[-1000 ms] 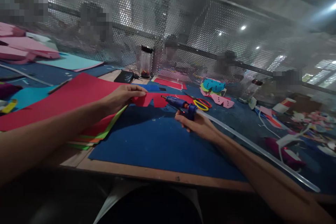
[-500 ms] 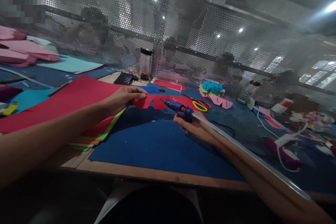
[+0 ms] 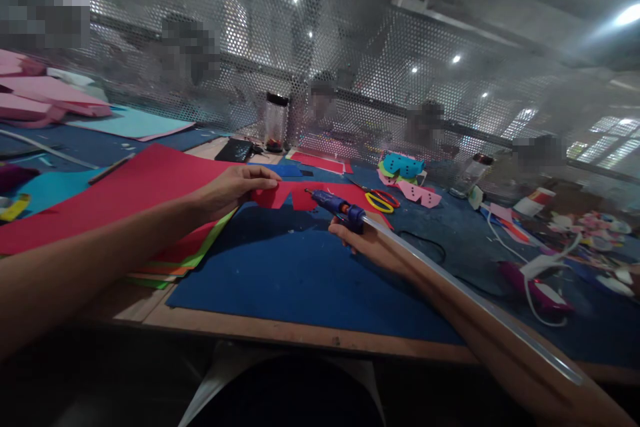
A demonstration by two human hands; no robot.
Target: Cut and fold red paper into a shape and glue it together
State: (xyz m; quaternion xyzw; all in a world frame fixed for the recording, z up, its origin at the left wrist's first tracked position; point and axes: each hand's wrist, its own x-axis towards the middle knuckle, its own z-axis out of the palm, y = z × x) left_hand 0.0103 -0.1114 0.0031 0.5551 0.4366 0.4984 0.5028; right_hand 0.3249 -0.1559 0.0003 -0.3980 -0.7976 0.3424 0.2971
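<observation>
My left hand (image 3: 234, 188) pinches the left end of a red cut-out foam piece (image 3: 295, 195) that lies over a blue sheet (image 3: 280, 267). My right hand (image 3: 367, 243) grips a blue glue gun (image 3: 336, 205), its nozzle pointing left onto the red piece. A long clear glue stick (image 3: 465, 293) runs back from the gun along my right forearm.
A stack of red and green sheets (image 3: 115, 197) lies at the left. Scissors with yellow and red handles (image 3: 381, 200), cyan and pink cut-outs (image 3: 407, 173), a jar (image 3: 277, 121) and a second glue gun with a white cord (image 3: 537, 283) sit farther back. A perforated metal screen (image 3: 350, 73) backs the table.
The glue gun's rear has swung toward me, so the glue stick now lies along my right forearm. Its nozzle stays on the red piece. My left hand has not moved.
</observation>
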